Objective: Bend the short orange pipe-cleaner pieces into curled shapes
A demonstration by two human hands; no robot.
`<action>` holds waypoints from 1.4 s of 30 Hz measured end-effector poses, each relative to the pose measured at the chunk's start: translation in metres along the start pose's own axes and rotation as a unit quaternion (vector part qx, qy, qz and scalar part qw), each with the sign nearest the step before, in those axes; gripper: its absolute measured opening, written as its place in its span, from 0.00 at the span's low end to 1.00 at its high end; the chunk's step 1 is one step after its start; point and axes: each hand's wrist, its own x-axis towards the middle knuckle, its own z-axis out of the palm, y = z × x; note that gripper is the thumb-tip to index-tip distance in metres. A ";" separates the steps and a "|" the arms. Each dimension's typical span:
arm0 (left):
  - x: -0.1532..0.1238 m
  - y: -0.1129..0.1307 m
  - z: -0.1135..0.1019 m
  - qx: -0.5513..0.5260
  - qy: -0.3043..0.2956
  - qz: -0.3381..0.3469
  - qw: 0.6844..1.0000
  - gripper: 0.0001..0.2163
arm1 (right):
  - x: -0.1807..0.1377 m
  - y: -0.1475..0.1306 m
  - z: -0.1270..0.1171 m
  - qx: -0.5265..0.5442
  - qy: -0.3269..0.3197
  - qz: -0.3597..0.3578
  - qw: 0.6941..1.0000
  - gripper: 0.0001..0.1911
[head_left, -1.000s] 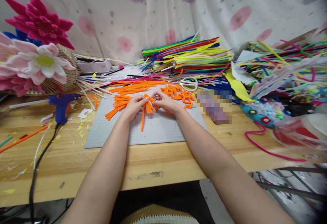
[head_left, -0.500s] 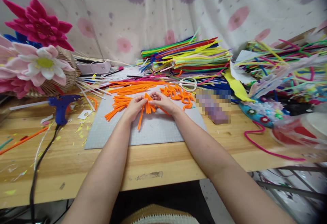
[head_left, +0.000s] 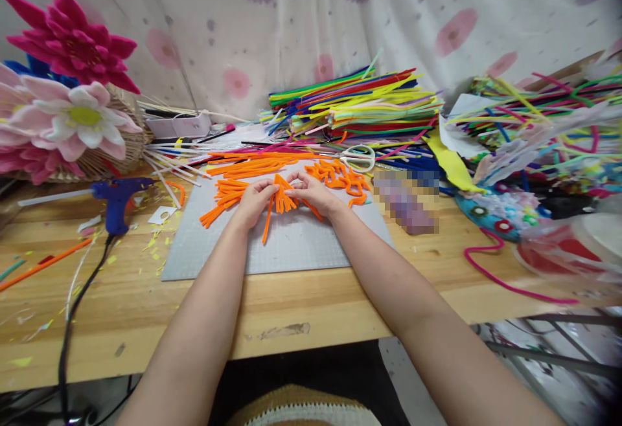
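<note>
Over the grey cutting mat (head_left: 301,254), both my hands pinch a fanned bunch of orange pipe cleaners (head_left: 284,198). My left hand (head_left: 256,201) grips its left side, fingers closed. From the right, my right hand (head_left: 311,194) is closed on the same bunch with thumb and fingertips. One longer orange stem (head_left: 267,222) hangs below it. Beside my left hand lies a pile of cut orange pipe cleaners (head_left: 226,196). Bent orange pieces (head_left: 340,177) are heaped beyond my right hand. Longer orange stems (head_left: 247,166) lie along the mat's back edge.
White-handled scissors (head_left: 358,158) rest behind the mat. A blue glue gun (head_left: 118,204) with a black cord lies at left, near felt-like flowers (head_left: 78,115). Stacked coloured pipe cleaners (head_left: 359,102) fill the back. A clear plastic tub (head_left: 573,245) stands at right.
Both hands keep their pinch on the orange bunch, which looks slightly more fanned out. My right fingers have shifted very slightly; the view has tilted a little.
</note>
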 end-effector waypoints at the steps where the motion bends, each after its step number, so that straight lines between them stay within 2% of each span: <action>1: 0.000 0.000 0.000 0.000 0.001 -0.002 1.000 0.10 | 0.000 0.000 0.000 0.003 -0.003 0.003 1.000 0.19; 7: -0.003 0.003 0.003 0.013 -0.006 0.009 1.000 0.10 | 0.001 -0.002 0.001 0.009 0.016 -0.004 1.000 0.17; 14: -0.003 0.004 0.005 0.062 -0.002 0.014 0.998 0.09 | 0.003 0.000 0.003 -0.055 0.025 -0.019 0.998 0.15; 18: -0.003 0.004 0.006 0.079 -0.008 0.011 0.997 0.07 | 0.003 0.001 0.003 -0.047 0.007 -0.044 0.998 0.14; 22: -0.004 0.005 0.008 0.082 -0.005 0.023 0.996 0.07 | 0.003 0.002 0.001 -0.026 -0.005 -0.038 0.999 0.17; 28: -0.003 0.005 0.004 0.027 -0.030 -0.026 0.999 0.09 | 0.000 -0.001 0.000 -0.031 -0.002 -0.010 0.999 0.18; 30: -0.002 0.004 0.004 0.033 -0.019 -0.023 0.999 0.11 | 0.000 0.000 0.001 -0.037 0.005 -0.006 0.999 0.18; 35: 0.000 -0.001 0.005 0.095 0.003 0.034 0.995 0.14 | 0.002 0.002 0.002 -0.069 0.022 -0.023 0.997 0.14; 42: 0.001 -0.002 0.004 0.105 0.022 0.032 0.994 0.15 | 0.003 0.002 0.000 -0.075 0.005 -0.007 0.997 0.14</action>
